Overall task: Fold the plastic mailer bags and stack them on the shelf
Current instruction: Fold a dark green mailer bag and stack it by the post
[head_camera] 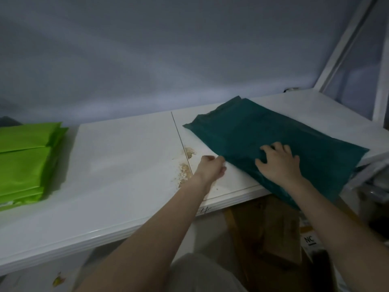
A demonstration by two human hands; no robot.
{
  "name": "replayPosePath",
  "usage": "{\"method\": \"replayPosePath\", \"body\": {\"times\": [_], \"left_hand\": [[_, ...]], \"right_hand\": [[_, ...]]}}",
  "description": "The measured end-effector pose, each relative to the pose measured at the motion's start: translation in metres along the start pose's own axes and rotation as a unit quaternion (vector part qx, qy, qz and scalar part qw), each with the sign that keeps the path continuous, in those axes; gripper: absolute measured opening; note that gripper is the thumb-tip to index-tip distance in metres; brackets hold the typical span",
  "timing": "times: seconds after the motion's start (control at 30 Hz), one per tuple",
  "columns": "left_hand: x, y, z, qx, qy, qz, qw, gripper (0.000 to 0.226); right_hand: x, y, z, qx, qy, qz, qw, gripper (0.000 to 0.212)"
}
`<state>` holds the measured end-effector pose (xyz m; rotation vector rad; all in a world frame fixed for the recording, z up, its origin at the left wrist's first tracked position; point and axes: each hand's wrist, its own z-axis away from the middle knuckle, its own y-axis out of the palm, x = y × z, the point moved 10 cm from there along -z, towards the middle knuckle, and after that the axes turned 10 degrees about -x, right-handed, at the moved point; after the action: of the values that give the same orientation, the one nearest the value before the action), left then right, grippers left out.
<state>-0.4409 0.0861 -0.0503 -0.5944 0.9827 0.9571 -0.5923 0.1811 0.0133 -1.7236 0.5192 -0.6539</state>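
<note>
Teal mailer bag [273,135]: right hand [279,163] presses it, fingers spread; left hand [210,168] pinches its edge.

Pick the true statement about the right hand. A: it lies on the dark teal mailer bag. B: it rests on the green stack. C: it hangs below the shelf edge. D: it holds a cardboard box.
A: the right hand lies with spread fingers on the dark teal mailer bag, far from the green stack at the shelf's left end.
</note>
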Motion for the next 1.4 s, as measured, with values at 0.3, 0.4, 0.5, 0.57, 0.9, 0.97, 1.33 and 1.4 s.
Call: {"method": "replayPosePath", "body": {"times": [0.3, 0.4, 0.5, 0.57, 0.9, 0.97, 1.33, 1.4], "left_hand": [[-0.009, 0.024, -0.011, -0.024, -0.04, 0.143, 0.989, 0.013], [-0.007, 0.03, -0.009, -0.01, -0.064, 0.121, 0.99, 0.013], [-0.005, 0.026, -0.011, -0.026, -0.048, 0.047, 0.997, 0.01], [-0.008, 0.015, -0.011, -0.063, -0.022, 0.019, 0.998, 0.015], [-0.051, -0.118, -0.009, -0.222, 0.065, 0.05, 0.972, 0.028], [-0.059, -0.155, -0.004, -0.246, 0.077, 0.065, 0.964, 0.025], [-0.09, -0.271, 0.053, -0.239, 0.187, 0.145, 0.942, 0.013], [-0.107, -0.281, 0.065, -0.219, 0.229, 0.178, 0.932, 0.01]], "right_hand": [[0.009, 0.0, -0.002, -0.067, -0.028, 0.043, 0.996, 0.034], [0.012, -0.004, -0.002, -0.093, -0.035, 0.044, 0.994, 0.026], [0.017, -0.008, 0.0, -0.111, -0.036, 0.025, 0.993, 0.023], [0.026, -0.011, 0.002, -0.118, -0.046, 0.008, 0.992, 0.022], [0.138, -0.017, 0.022, -0.002, -0.121, -0.3, 0.946, 0.023], [0.167, -0.009, 0.031, 0.079, -0.099, -0.387, 0.913, 0.023], [0.219, -0.012, 0.032, 0.038, -0.079, -0.336, 0.938, 0.035], [0.21, -0.016, 0.026, 0.021, -0.058, -0.285, 0.956, 0.037]]}}
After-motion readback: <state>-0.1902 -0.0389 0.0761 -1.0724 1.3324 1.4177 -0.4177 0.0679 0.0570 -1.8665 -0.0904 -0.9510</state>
